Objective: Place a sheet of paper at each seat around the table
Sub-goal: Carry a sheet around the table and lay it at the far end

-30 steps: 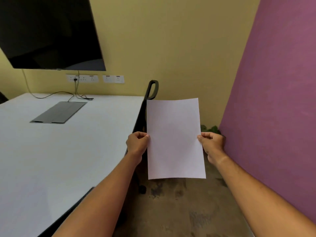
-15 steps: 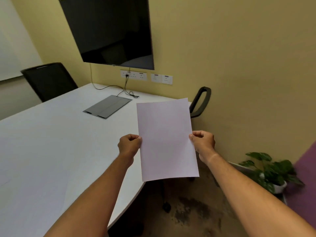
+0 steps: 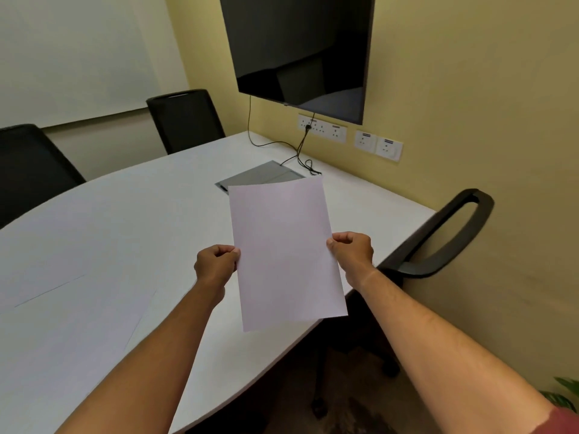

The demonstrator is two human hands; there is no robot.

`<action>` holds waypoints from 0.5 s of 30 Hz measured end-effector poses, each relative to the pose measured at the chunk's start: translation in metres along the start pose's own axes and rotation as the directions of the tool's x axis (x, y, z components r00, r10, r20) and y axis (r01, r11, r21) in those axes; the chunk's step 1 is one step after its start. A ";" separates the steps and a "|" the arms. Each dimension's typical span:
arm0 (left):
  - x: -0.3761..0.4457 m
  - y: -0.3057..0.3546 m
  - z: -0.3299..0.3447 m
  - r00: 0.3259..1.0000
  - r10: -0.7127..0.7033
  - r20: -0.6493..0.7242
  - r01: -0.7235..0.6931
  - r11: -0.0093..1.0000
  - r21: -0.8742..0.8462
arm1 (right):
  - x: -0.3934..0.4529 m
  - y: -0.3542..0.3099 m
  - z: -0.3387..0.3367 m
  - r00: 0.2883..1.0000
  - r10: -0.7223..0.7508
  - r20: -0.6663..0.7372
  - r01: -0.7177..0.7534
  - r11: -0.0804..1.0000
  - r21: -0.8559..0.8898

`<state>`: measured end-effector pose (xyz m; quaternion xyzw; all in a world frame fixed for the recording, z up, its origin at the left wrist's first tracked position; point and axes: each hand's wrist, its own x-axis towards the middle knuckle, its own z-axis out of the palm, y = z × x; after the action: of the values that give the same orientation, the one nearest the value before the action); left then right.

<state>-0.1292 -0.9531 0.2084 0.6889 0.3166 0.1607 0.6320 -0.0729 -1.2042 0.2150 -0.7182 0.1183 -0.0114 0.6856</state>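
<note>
I hold a blank white sheet of paper [image 3: 285,252] up in the air with both hands, over the near right part of the white table [image 3: 131,233]. My left hand [image 3: 216,264] pinches its left edge and my right hand [image 3: 352,250] pinches its right edge. A black chair [image 3: 438,245] with a looped armrest is tucked at the table's right edge, just right of the sheet. Two faint sheets [image 3: 78,305] lie flat on the table at the left.
Two black chairs [image 3: 185,120] [image 3: 28,164] stand at the table's far side. A grey floor-box lid [image 3: 260,177] and a cable lie near the wall sockets [image 3: 322,128]. A dark screen [image 3: 300,48] hangs on the yellow wall. A plant [image 3: 564,396] sits low right.
My view has swung left from the purple wall toward the table. The sheet, still held in both hands, now hangs over the tabletop instead of over the floor.
</note>
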 end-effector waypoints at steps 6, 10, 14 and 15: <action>0.053 0.000 0.025 0.998 -0.021 -0.055 0.020 0.999 -0.027 | 0.067 -0.002 0.033 0.998 0.007 0.058 -0.006 1.000 -0.028; 0.103 -0.002 0.050 0.997 -0.042 -0.061 0.040 0.999 -0.033 | 0.122 0.003 0.060 0.998 0.024 0.058 -0.019 0.997 -0.076; 0.156 -0.009 0.083 0.995 -0.094 -0.042 0.093 0.995 -0.034 | 0.183 0.011 0.081 0.997 0.063 0.038 -0.057 0.991 -0.124; 0.167 -0.012 0.092 0.993 -0.112 -0.038 0.111 0.993 -0.034 | 0.198 0.014 0.084 0.997 0.073 0.029 -0.069 0.988 -0.139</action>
<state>0.0500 -0.9169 0.1530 0.6565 0.3645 0.1442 0.6445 0.1322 -1.1589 0.1676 -0.7592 0.1325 0.0334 0.6364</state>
